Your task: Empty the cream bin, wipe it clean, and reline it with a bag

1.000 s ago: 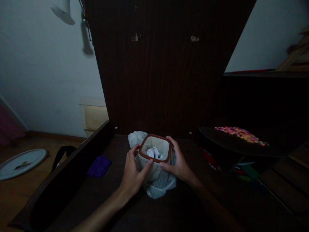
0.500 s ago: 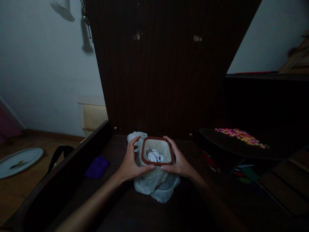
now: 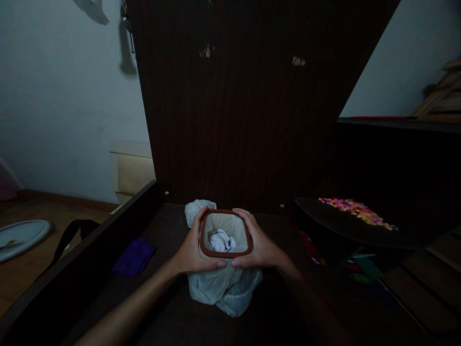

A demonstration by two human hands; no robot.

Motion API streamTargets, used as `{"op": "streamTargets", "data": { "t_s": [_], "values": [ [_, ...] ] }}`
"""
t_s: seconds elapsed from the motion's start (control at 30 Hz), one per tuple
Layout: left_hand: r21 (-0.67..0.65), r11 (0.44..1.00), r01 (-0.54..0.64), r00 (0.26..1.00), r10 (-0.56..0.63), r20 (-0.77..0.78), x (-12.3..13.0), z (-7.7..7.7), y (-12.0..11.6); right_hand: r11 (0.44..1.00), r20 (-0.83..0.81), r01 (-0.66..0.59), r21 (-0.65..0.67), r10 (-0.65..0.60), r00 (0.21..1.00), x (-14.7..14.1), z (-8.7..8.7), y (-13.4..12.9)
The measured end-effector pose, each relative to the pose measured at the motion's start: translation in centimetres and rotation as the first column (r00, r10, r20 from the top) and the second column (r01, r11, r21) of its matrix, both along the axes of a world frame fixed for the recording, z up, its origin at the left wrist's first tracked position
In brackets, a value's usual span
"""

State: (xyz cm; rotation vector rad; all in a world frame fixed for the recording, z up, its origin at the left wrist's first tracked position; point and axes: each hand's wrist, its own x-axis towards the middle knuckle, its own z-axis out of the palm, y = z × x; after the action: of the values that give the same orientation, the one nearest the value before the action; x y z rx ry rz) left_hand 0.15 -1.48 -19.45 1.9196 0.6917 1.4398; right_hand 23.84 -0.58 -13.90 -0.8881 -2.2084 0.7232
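A small trash bin with a brown squared rim (image 3: 226, 254) stands on the dark wooden surface, lined with a whitish plastic bag (image 3: 209, 287) that hangs down outside it. Crumpled white paper (image 3: 222, 240) lies inside. On the bin's left side, my left hand (image 3: 192, 247) is pressed just under the rim, thumb along the front. My right hand (image 3: 261, 245) wraps the right side the same way, its thumb near the other one. Behind the left fingers, part of the bag (image 3: 198, 209) bulges out.
A purple cloth (image 3: 134, 257) lies to the left, beside a low dark side board (image 3: 93, 257). A tall dark panel (image 3: 230, 120) rises behind the bin. At right, a dark shelf (image 3: 324, 226) carries a string of colourful beads (image 3: 356, 210).
Both hands have closed in against the bin's sides; earlier the left fingers were held a little apart from the rim. The bin appears slightly lower and further left in view.
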Motion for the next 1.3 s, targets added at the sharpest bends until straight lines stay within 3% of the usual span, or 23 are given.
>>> {"op": "streamTargets", "data": {
  "t_s": [0.2, 0.33, 0.73, 1.0, 1.3],
  "values": [
    [-0.019, 0.999, 0.045, 0.998, -0.044, 0.042, -0.3, 0.0, -0.5, 0.993, 0.294, -0.116, 0.013, 0.107, 0.95, -0.5, 4.2, 0.3],
    [-0.04, 0.996, 0.083, 0.992, -0.078, 0.102, -0.2, 0.0, -0.7, 0.989, 0.364, -0.144, 0.043, 0.119, 0.924, -1.1, 5.4, 0.0],
    [0.016, 0.999, 0.04, 0.995, -0.042, 0.089, 0.3, 0.8, -1.5, 0.992, 0.357, -0.103, 0.074, 0.07, 0.931, -1.2, 5.2, -0.5],
    [-0.043, 0.997, 0.063, 0.993, -0.058, 0.106, 0.1, 0.0, -1.5, 0.994, 0.408, -0.09, 0.061, 0.057, 0.911, -1.5, 5.5, -0.7],
    [-0.103, 0.991, 0.08, 0.996, -0.076, 0.045, -0.2, -1.6, -1.2, 0.993, 0.351, -0.101, 0.054, 0.076, 0.933, -1.1, 5.0, -0.4]
  ]
}}
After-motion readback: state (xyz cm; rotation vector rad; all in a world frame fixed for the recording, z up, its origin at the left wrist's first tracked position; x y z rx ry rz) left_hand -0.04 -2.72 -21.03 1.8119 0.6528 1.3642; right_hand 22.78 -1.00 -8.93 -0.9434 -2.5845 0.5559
